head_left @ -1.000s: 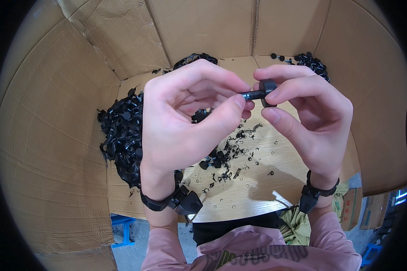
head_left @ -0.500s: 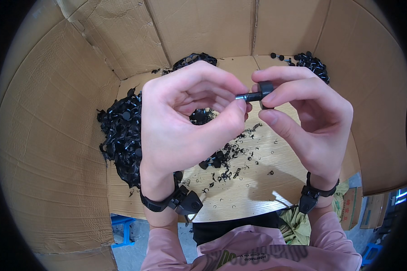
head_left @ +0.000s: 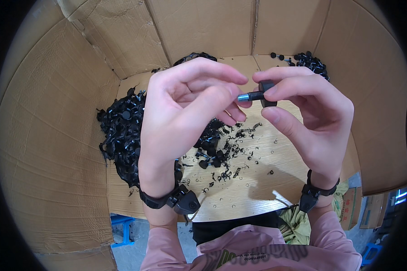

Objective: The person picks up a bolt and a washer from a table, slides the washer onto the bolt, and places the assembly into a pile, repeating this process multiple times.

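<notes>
My right hand point(head_left: 322, 108) pinches the round black head of a screw point(head_left: 256, 96) between thumb and fingers. Its shank points left, black near the head and bare silver thread at the tip. My left hand point(head_left: 176, 104) is beside that tip with thumb and index finger spread apart. Some of its other fingers are behind the shank, and whether they touch it I cannot tell. Under my hands, small black curled scraps point(head_left: 233, 151) are strewn over the wooden table point(head_left: 257, 194), beside a few more black-headed screws point(head_left: 211, 159).
A big heap of black-headed screws mixed with black scrap point(head_left: 126, 131) lies at the left. Another black pile point(head_left: 195, 57) sits at the back, and loose screws point(head_left: 309, 63) are grouped at the back right. Tall cardboard walls point(head_left: 203, 27) enclose the table's back and sides.
My left thumb and index finger have come off the threaded tip and spread, baring the silver thread. My right hand still grips the head in nearly the same place.
</notes>
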Action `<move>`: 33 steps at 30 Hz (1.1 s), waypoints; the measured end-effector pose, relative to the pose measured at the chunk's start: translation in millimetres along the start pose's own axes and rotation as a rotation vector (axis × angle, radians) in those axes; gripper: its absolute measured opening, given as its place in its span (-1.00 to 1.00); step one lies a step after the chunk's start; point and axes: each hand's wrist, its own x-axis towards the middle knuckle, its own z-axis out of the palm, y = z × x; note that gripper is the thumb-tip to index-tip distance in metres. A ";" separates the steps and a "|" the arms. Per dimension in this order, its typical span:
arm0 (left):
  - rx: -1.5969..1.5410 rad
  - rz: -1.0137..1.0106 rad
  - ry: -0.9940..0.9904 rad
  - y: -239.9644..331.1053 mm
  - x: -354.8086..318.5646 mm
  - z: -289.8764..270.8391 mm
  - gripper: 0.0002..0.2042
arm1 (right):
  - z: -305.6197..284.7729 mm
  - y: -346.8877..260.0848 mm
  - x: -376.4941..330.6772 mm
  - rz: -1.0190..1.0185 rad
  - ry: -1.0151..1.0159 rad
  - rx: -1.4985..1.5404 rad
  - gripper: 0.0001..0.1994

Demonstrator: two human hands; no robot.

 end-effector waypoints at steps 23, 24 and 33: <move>0.080 0.131 -0.027 -8.8 -1.0 6.5 -0.80 | 1.3 -0.7 -0.9 0.092 0.045 0.035 -0.74; 0.140 0.207 -0.033 -10.2 -0.1 5.8 -0.80 | 0.7 -0.9 -0.8 0.104 0.054 0.060 -0.74; 0.457 0.617 -0.029 -4.6 -3.5 2.8 -0.80 | -2.6 -0.8 0.4 0.080 0.112 -0.004 -0.73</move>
